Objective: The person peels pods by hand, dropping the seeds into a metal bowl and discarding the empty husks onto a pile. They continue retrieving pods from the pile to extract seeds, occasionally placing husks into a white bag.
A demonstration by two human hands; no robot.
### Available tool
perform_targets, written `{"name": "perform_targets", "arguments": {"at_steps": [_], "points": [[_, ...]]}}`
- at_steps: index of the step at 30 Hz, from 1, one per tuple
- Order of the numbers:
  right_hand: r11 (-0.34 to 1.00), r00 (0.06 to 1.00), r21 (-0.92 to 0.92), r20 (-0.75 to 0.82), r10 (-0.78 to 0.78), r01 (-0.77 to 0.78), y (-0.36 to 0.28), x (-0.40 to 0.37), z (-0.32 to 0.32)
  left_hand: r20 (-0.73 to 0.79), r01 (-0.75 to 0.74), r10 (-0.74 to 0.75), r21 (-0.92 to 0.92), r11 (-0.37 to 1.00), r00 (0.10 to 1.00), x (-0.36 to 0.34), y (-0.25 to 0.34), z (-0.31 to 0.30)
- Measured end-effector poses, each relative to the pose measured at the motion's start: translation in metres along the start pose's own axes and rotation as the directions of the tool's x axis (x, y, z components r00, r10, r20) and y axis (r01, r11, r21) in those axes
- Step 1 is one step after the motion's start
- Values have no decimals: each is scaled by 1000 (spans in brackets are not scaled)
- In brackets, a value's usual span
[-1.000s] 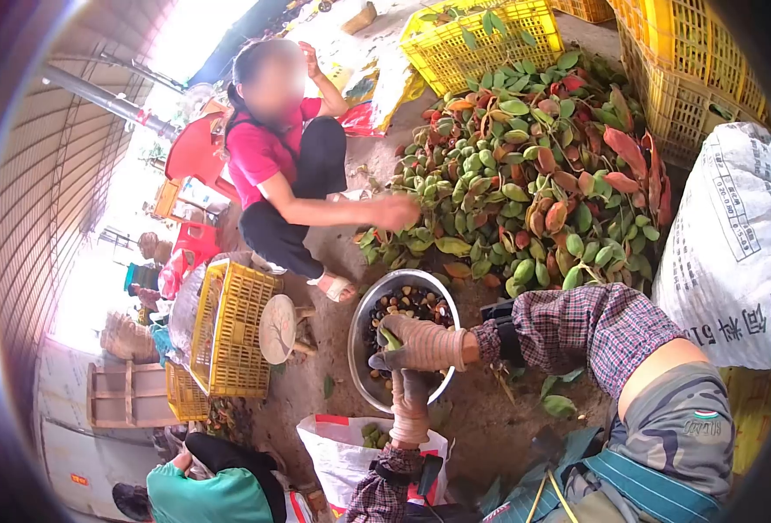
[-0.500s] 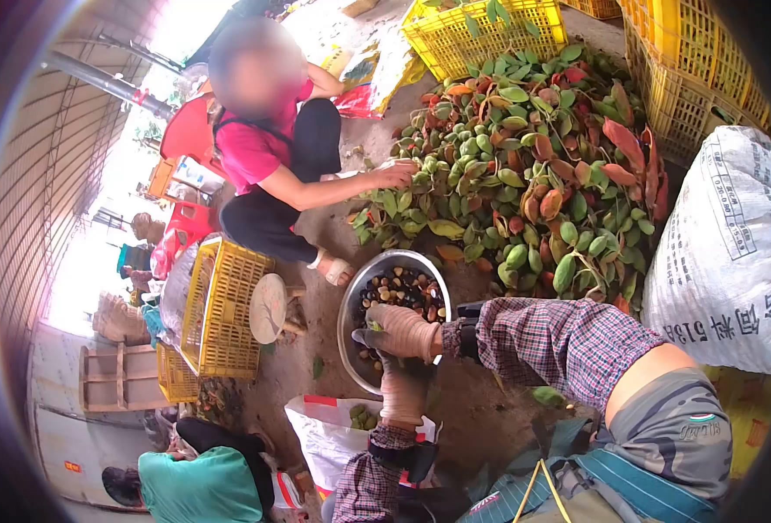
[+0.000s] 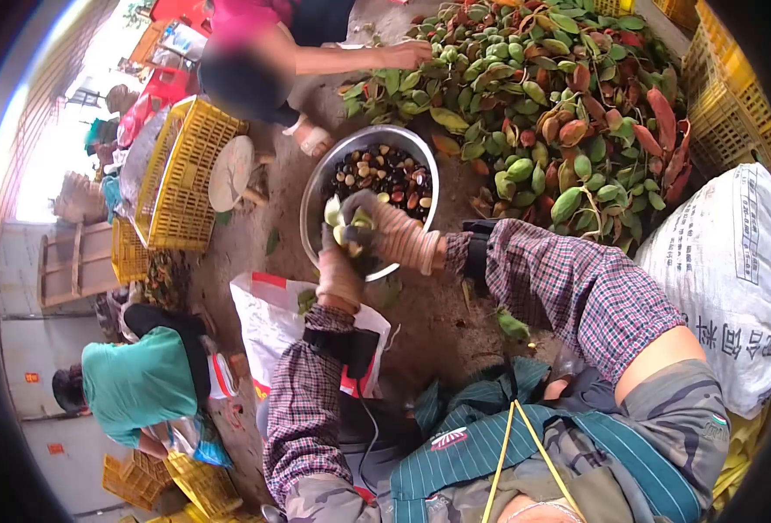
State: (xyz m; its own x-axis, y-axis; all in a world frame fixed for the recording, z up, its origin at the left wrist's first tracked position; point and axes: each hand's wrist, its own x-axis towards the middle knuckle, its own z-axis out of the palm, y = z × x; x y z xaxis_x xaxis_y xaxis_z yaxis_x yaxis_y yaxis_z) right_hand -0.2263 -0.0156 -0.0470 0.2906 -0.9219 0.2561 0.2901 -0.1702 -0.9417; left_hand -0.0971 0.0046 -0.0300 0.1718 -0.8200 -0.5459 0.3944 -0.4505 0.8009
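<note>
My left hand [image 3: 342, 272] and my right hand [image 3: 394, 234], both in dirty work gloves, meet over the near side of a metal basin [image 3: 432, 174]. Between their fingers is a split green pod [image 3: 340, 228] with a pale inside, and both hands are closed on it. The gloves partly cover the pod. Dark and brown seeds [image 3: 381, 170] lie in the basin below.
Beyond the basin lies a big heap of green and reddish pods [image 3: 525, 113], where a co-worker's hand [image 3: 407, 55] rests. A white sack [image 3: 263, 322] stands near my left arm, and a full white sack [image 3: 708, 253] at right. Yellow crates [image 3: 185, 174] and a stool [image 3: 230, 173] are left.
My hands have turned and come closer to me, and the opened pod with its pale inside now shows between them. The view has tilted down, so the basin and heap appear higher.
</note>
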Motion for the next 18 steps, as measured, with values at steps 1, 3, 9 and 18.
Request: {"name": "perform_targets", "arguments": {"at_steps": [1,3,9,18], "points": [[994,992,33,-60,111,-109,-2,-2,-4,-1,-6,6,4,1000,1000,2,7,-2],[988,986,-152,-164,-28,3,20,-2,-14,-2,-99,101,199,975,995,14,15,-13],[772,972,-628,110,209,-95,16,10,-19,141,-267,335,891,368,932,14,7,-14],[756,969,-655,191,154,9,48,25,-19,504,-285,387,819,-498,772,31,-14,-39]]}}
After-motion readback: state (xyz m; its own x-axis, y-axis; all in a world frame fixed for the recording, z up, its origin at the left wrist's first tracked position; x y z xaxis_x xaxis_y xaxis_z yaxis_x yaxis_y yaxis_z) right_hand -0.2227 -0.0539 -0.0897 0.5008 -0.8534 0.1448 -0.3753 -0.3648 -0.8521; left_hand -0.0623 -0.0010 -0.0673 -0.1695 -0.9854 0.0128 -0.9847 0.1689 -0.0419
